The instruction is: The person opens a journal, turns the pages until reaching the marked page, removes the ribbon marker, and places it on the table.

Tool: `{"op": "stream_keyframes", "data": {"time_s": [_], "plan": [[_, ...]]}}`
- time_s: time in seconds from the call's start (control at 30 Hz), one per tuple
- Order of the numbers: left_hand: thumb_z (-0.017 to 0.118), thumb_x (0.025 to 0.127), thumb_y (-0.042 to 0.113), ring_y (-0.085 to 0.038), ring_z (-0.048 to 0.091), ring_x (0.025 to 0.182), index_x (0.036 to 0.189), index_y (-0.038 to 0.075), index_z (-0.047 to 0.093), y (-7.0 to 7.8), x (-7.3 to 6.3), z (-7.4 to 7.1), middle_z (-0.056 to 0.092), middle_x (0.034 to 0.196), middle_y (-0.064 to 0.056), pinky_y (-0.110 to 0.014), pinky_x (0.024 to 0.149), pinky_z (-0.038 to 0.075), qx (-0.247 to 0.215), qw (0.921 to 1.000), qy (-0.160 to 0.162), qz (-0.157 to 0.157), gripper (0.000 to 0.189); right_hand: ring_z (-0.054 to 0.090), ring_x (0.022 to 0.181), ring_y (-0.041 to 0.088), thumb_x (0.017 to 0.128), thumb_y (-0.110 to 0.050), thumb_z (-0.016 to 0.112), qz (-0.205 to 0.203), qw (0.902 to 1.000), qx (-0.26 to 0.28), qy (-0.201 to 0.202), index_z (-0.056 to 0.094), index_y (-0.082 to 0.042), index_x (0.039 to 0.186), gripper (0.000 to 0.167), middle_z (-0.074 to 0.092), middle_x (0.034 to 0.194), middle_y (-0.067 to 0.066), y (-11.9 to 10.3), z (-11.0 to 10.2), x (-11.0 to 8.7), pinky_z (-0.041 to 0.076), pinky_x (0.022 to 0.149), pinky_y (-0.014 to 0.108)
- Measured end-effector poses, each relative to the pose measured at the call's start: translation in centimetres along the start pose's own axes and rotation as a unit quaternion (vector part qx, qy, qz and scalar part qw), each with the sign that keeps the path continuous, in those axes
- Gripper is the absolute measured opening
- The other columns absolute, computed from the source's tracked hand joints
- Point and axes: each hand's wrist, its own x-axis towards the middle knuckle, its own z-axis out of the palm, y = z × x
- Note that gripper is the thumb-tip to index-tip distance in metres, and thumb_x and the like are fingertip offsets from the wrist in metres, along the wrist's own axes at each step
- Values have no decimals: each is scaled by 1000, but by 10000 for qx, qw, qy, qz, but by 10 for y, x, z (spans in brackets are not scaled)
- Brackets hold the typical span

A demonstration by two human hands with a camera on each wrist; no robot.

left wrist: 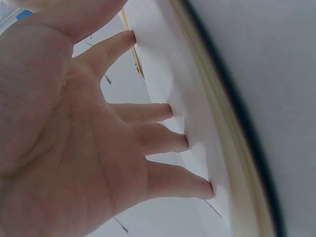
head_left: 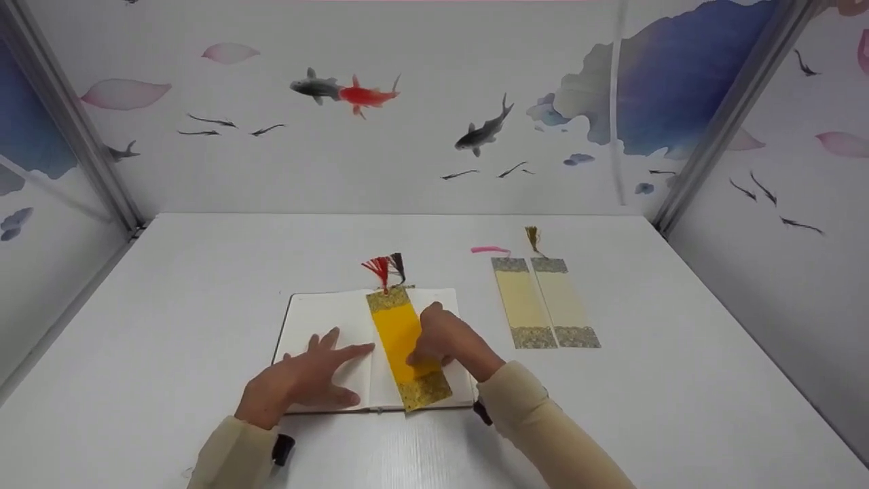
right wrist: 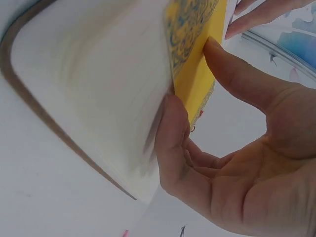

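An open notebook [head_left: 307, 314] with blank pages lies on the white table. My left hand [head_left: 299, 375] rests on its left page with fingers spread; in the left wrist view the fingertips [left wrist: 205, 189] press the paper. A yellow bookmark [head_left: 396, 334] with gold lace-patterned ends and a red tassel [head_left: 377, 267] slants over the right page near the fold. Between thumb and curled fingers, my right hand [head_left: 448, 337] pinches the bookmark's right edge. Just behind its top, a dark tassel [head_left: 398, 263] and a sliver of another patterned edge show; the rest there is hidden.
Two cream bookmarks, one with a pink tassel [head_left: 490, 250] and one with a brown-gold tassel [head_left: 533, 238], lie side by side right of the notebook. White panels [head_left: 407, 176] printed with fish and petals enclose the table's back and sides.
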Motion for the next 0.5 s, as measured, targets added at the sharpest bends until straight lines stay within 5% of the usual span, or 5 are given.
{"op": "stream_keyframes", "data": {"time_s": [0.17,0.33,0.5], "plan": [[78,86,35,-50,7,153,152,40,42,0,1,1,11,169,-20,-80,112,10,-29,10000,0,1,75,62,77,22,79,-33,86,33,9998,64,-206,51,0,130,70,60,97,10,8,-4,6,61,79,33],[78,86,34,-52,6,153,152,38,41,1,0,-1,10,168,-21,-82,110,9,-100,9999,13,72,76,57,64,18,80,-33,85,-316,9990,296,-146,59,-3,104,47,58,79,6,18,-10,13,58,67,28],[78,86,34,-52,6,153,153,36,40,0,1,-1,10,168,-22,-83,109,9,-87,9998,23,179,76,57,62,16,87,-28,79,-878,9930,792,55,61,-1,106,38,62,81,6,29,-25,17,58,62,27]]}}
